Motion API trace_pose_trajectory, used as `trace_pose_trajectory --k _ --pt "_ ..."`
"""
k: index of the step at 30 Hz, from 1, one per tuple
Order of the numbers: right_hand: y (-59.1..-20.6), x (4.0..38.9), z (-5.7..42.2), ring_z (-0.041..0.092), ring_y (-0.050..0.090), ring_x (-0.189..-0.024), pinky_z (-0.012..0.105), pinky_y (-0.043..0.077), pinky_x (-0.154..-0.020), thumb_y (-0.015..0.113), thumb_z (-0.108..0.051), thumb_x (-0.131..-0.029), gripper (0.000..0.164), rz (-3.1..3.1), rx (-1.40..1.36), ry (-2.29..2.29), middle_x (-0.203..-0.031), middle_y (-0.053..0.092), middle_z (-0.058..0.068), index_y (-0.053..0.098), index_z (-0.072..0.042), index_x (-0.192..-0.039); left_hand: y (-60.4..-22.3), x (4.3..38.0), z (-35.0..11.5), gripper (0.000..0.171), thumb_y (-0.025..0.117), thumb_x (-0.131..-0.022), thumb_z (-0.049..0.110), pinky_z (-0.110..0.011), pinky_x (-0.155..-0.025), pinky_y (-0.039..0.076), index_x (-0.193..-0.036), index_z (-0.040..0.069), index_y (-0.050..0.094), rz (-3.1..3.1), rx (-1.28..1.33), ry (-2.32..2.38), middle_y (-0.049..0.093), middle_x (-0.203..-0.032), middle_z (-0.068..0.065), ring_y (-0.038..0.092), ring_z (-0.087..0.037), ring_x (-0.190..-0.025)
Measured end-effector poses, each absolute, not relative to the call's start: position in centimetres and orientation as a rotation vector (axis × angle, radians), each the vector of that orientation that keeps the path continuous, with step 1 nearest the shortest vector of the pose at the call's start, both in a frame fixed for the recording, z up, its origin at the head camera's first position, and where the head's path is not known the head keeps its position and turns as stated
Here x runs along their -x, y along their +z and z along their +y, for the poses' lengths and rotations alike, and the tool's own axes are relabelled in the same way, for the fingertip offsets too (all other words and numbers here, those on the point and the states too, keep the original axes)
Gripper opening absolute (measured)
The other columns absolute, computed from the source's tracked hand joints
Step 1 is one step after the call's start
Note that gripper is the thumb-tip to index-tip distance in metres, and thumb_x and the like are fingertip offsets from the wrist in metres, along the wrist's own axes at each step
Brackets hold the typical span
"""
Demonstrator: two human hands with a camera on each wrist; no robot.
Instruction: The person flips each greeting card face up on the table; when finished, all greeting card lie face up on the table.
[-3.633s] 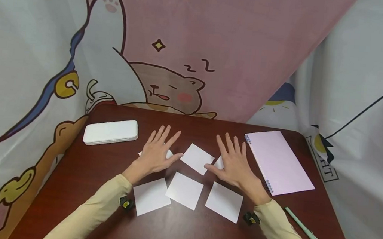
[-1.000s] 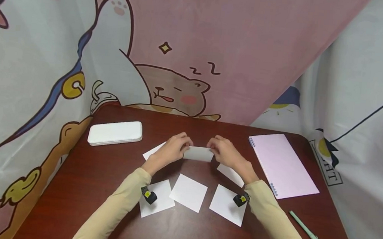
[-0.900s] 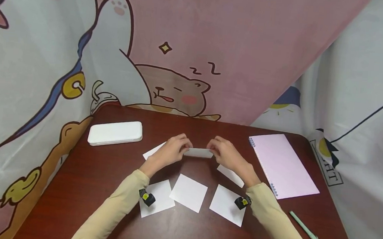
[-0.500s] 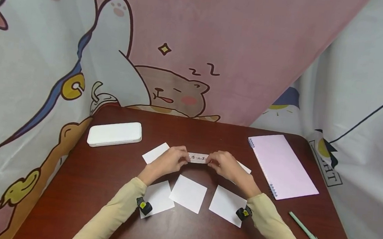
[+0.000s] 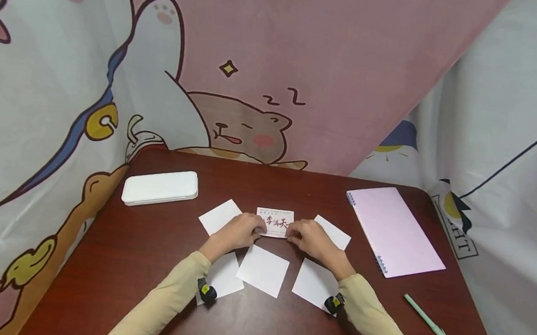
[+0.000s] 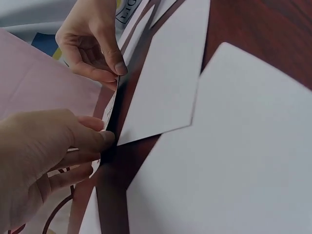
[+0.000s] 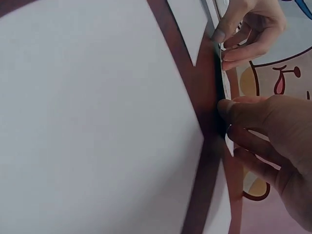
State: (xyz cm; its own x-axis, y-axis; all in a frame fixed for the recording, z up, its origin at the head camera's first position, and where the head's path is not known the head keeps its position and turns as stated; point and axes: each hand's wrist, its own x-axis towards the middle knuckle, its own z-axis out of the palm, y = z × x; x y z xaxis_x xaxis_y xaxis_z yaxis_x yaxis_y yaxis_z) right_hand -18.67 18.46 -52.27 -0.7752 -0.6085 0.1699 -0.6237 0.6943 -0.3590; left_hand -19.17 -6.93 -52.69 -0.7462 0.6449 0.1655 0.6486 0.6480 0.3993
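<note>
One white card [image 5: 275, 219], printed in dark red, near corners pinched by your left hand [image 5: 241, 230] and right hand [image 5: 314, 239], toward far edge of table [image 5: 147, 263].

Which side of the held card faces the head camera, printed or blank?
Printed: red characters show on the card, which the left hand and right hand pinch.

Pale yellow sleeves [image 5: 165, 297]; black wrist cameras [image 5: 209, 295], yellow patches [image 5: 204, 289].
</note>
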Motion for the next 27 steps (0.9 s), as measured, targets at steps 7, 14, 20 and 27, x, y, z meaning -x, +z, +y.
trace_pose_trajectory --k 7,14,20,27 --pt "-53.0 18.7 18.6 0.005 0.062 -0.073 0.030 0.055 -0.069 0.080 -0.009 -0.085 0.011 -2.846 -1.011 0.618 -0.081 0.072 -0.007 0.074 -0.018 -0.084 -52.8 19.3 -6.6 0.019 0.074 -0.085 0.000 -0.031 -0.084 0.058 -0.099 0.012 0.077 -2.860 1.098 -0.680 0.077 -0.098 0.001 0.071 -0.014 -0.092" --pt "-52.3 18.3 19.4 0.011 0.067 -0.080 0.033 0.058 -0.073 0.079 -0.010 -0.087 0.009 -2.880 -0.915 0.723 -0.090 0.075 -0.001 0.076 -0.011 -0.095 -51.9 19.4 -5.9 0.020 0.072 -0.087 0.001 -0.032 -0.085 0.057 -0.104 0.011 0.077 -2.902 1.095 -0.671 0.076 -0.102 -0.001 0.070 -0.015 -0.095" --pt "-51.3 18.6 21.6 0.023 0.071 -0.094 0.041 0.060 -0.082 0.081 -0.010 -0.086 0.022 -2.871 -0.808 0.790 -0.102 0.075 0.006 0.074 -0.006 -0.106 -50.6 20.2 -4.1 0.023 0.072 -0.090 0.007 -0.033 -0.089 0.056 -0.112 0.011 0.075 -2.916 1.099 -0.680 0.074 -0.111 -0.003 0.069 -0.017 -0.100" --pt "-50.5 18.4 24.0 0.034 0.066 -0.108 0.051 0.056 -0.089 0.085 -0.020 -0.082 0.045 -2.891 -0.650 0.663 -0.118 0.068 0.014 0.067 -0.002 -0.119 -49.9 21.3 -1.1 0.031 0.071 -0.093 0.015 -0.031 -0.090 0.055 -0.124 0.009 0.069 -2.978 1.132 -0.725 0.070 -0.118 -0.007 0.065 -0.017 -0.101"
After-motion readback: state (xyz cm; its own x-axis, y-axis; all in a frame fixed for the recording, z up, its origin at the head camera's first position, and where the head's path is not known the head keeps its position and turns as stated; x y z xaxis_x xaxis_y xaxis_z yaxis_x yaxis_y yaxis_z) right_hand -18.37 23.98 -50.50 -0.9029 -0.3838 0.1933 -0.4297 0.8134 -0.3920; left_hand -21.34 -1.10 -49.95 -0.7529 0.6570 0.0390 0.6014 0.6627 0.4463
